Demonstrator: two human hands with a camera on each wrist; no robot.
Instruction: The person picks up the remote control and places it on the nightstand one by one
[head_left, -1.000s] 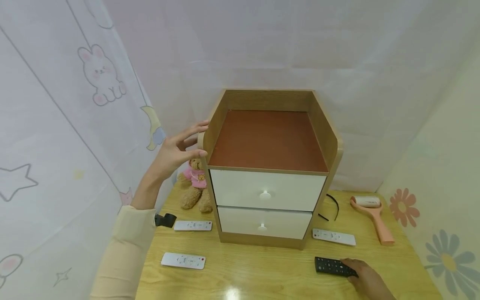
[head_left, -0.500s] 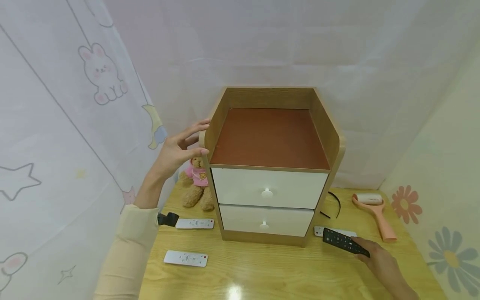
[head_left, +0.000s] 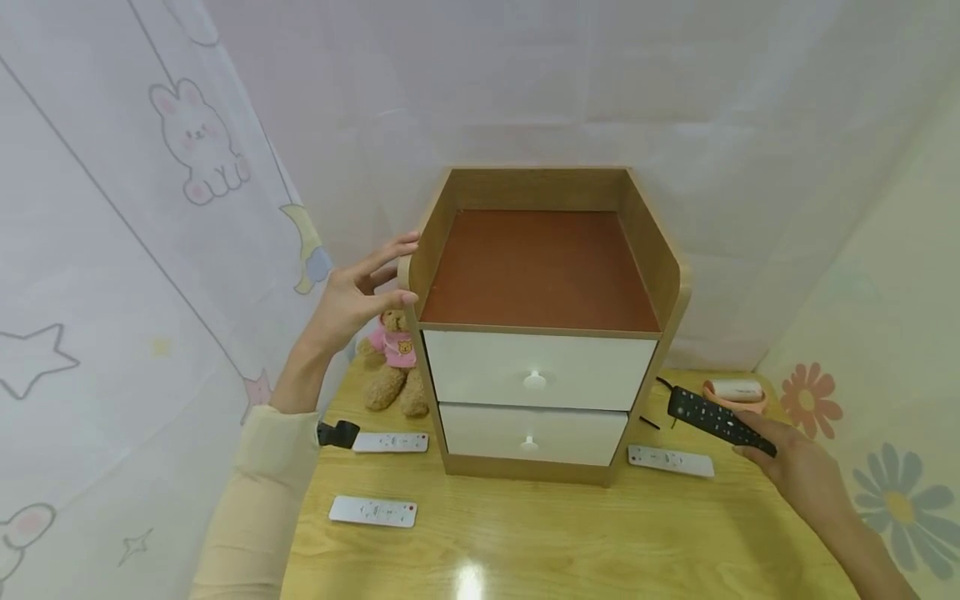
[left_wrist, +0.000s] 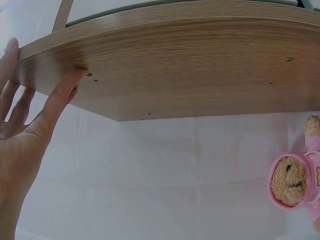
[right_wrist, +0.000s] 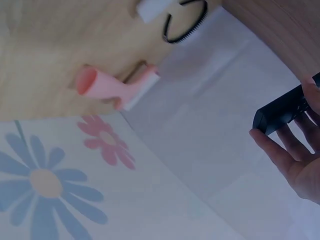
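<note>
In the head view my left hand [head_left: 348, 304] rests against the left side of a small two-drawer wooden cabinet [head_left: 525, 479]. Its fingers are spread, with the thumb at the front of the raised side panel and the fingertips farther back along it. The left wrist view shows this hand [left_wrist: 30, 130] touching the outer face of the panel [left_wrist: 175, 65]. My right hand [head_left: 806, 467] holds a black remote control [head_left: 716, 418] up above the table, right of the cabinet. Thumb and fingers clasp that remote in the right wrist view, where part of the hand [right_wrist: 305, 170] is cut off.
White remotes lie on the wooden table [head_left: 525, 542], one [head_left: 670, 461] at right, others [head_left: 372, 511] at left. A teddy bear [head_left: 393, 358] sits left of the cabinet. An orange-handled lint roller [right_wrist: 115, 90] and black headband [right_wrist: 192, 27] lie at right. Cloth hangs behind.
My right hand has lifted the black remote off the table and carried it up and to the right, past the white remote. My left hand stays at the cabinet's side.
</note>
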